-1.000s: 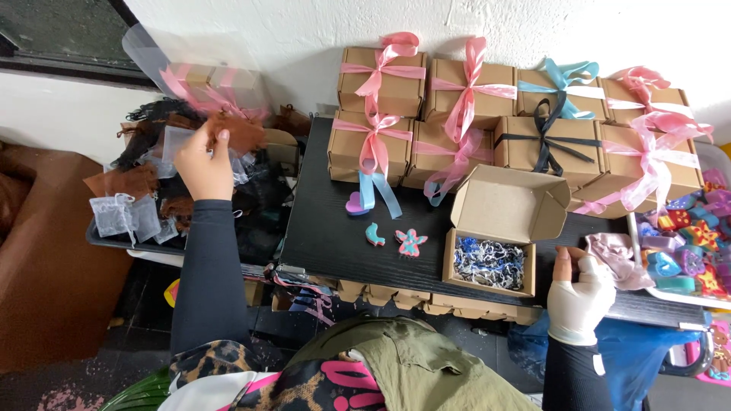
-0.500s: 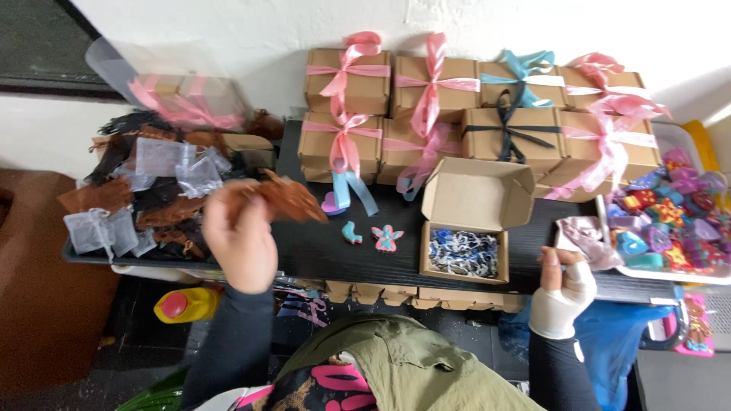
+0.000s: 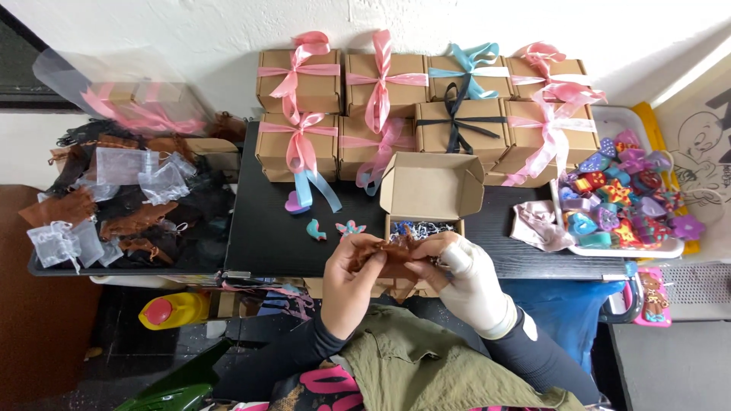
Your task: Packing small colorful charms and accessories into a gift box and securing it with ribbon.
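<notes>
We hold a small brown sheer drawstring pouch (image 3: pixel 387 253) between both hands, just in front of our chest. Our left hand (image 3: pixel 352 283), bare, pinches the pouch's left edge with fingers closed on the fabric; our right hand (image 3: pixel 466 275), in a pale glove, pinches the right edge, so the pouch is stretched between the two grips. Whether its mouth is already pulled open we cannot tell.

Directly beyond the grip stands an open brown cardboard box (image 3: pixel 431 196) with its lid up and blue-and-white shredded filling (image 3: pixel 415 227) inside; nothing else shows in it, so we judge this box is only started. Farther beyond it, eight closed cardboard boxes tied with ribbon bows (image 3: pixel 422 103), most pink, are stacked against the wall, which reads as finished work. Just left of the grip, three small coloured shapes (image 3: pixel 318 221) lie loose on the black tabletop (image 3: pixel 263 228). Well to the left lies a heap of more sheer pouches (image 3: pixel 129 198), white and brown; to the right, a white tray of coloured moulded shapes (image 3: pixel 620 202), all apparently still unpacked.
</notes>
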